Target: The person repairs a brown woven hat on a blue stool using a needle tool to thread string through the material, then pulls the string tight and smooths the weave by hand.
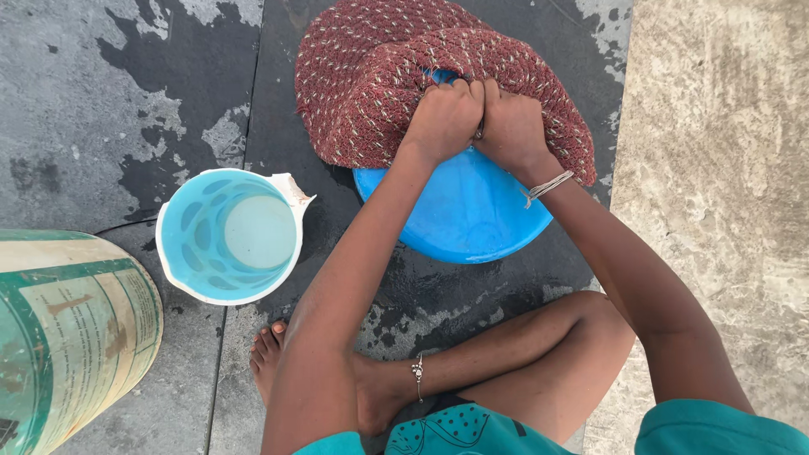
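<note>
cloth: soft, wet, probably heavy | both hands fisted tight in a bunch over basin rim | grab bunched folds

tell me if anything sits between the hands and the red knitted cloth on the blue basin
Nothing visible does. The left hand and right hand are both fisted directly on the red knitted cloth, which is draped over the far edge of the blue basin. The pale blue bucket stands apart to the left.
</note>
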